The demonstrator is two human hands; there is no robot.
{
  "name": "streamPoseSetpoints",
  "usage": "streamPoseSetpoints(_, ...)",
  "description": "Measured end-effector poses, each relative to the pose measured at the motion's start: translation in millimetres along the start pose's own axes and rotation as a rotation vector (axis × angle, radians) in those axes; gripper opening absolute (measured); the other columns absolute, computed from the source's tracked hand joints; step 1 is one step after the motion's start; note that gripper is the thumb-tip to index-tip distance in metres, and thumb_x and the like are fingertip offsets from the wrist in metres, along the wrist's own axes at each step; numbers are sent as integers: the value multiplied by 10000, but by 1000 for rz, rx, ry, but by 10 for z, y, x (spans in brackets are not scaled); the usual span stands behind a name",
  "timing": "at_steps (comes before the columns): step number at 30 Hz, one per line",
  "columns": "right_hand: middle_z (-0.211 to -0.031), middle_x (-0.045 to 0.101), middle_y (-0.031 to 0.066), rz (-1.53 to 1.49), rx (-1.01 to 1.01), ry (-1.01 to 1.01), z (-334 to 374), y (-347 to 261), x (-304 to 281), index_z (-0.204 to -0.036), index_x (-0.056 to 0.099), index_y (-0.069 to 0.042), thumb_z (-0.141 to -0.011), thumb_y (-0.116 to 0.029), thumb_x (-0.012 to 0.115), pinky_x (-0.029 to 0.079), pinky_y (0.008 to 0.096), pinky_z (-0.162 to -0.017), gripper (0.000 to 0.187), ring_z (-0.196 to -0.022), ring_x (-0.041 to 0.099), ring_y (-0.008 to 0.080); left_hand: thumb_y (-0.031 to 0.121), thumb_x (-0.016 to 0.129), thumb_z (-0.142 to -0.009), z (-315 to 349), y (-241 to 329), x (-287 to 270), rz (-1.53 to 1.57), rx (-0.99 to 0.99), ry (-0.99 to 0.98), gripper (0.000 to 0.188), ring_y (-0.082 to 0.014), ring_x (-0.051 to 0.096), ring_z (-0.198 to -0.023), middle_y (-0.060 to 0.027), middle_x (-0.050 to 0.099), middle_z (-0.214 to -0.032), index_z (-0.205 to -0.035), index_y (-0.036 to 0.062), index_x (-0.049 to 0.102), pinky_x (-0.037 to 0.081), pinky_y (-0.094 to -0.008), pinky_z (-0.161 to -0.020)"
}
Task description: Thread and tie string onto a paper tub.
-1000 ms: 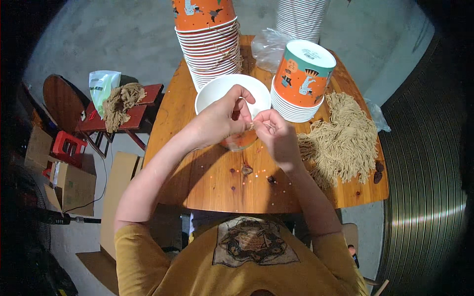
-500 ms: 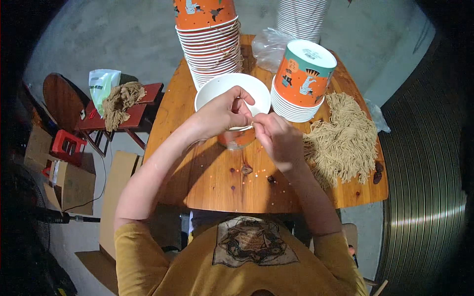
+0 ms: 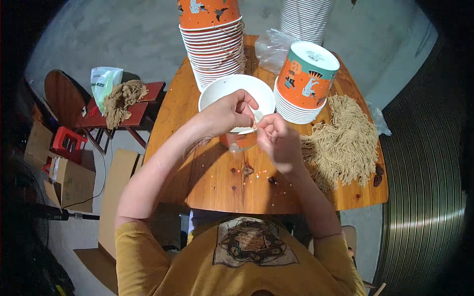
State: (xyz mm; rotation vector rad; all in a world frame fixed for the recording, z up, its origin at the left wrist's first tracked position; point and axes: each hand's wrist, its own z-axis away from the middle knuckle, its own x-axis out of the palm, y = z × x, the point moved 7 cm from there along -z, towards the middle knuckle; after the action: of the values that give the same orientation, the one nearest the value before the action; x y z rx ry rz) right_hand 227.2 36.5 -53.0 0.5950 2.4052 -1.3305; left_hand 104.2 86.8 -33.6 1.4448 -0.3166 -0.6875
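A paper bucket (image 3: 215, 92), white inside and orange outside, stands upright on the wooden table in front of me. At its near rim the fingers of my left hand (image 3: 228, 112) are pinched together, with the thumb over the edge. Just to the right, my right hand (image 3: 279, 141) is closed too, thumb against forefinger. A short bit of tan cord (image 3: 255, 128) shows between the two sets of fingertips, and both hands seem to grip it. How the cord runs through the bucket's wall is hidden by my fingers.
Nested buckets (image 3: 212, 54) rise behind, strung with cords. An upside-down stack (image 3: 308, 81) stands right, beside a heap of tan cords (image 3: 345, 143). Farther back are a plastic bag (image 3: 271, 52) and a white stack (image 3: 305, 19). Left, a red bench (image 3: 148, 96) holds more cords.
My right hand has drawn slightly down and its fingers have shifted about the cord. My left hand keeps its place at the rim. The whole view has moved a little.
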Motion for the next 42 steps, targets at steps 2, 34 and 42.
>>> streamPoseSetpoints(2,-685,596,109,-188,146,3,31,116,-2,-954,524,-46,-794,-42,626,478,314,-527,190,-610,632,225,-33,600,-767,-23,-24,-16,-3,15,-4,337,-81,533,-772,-1,527,-828,-1072,33,472,434,-209,-667)
streamPoseSetpoints(34,-810,627,93,75,-189,121,69,-67,2,-1045,504,-104,-799,-90,663,499,349,-553,293,-647,638,245,-20,605,-779,-7,25,-10,28,54,-13,329,-71,527,-782,10,541,-823,-1077,36,476,422,-205,-709)
streamPoseSetpoints(42,-706,597,52,-104,45,87,65,119,35,-957,534,-62,-841,-76,622,452,301,-495,147,-597,604,144,-17,616,-788,-3,26,-11,9,57,8,309,-67,514,-757,20,524,-805,-1062,38,483,419,-196,-682)
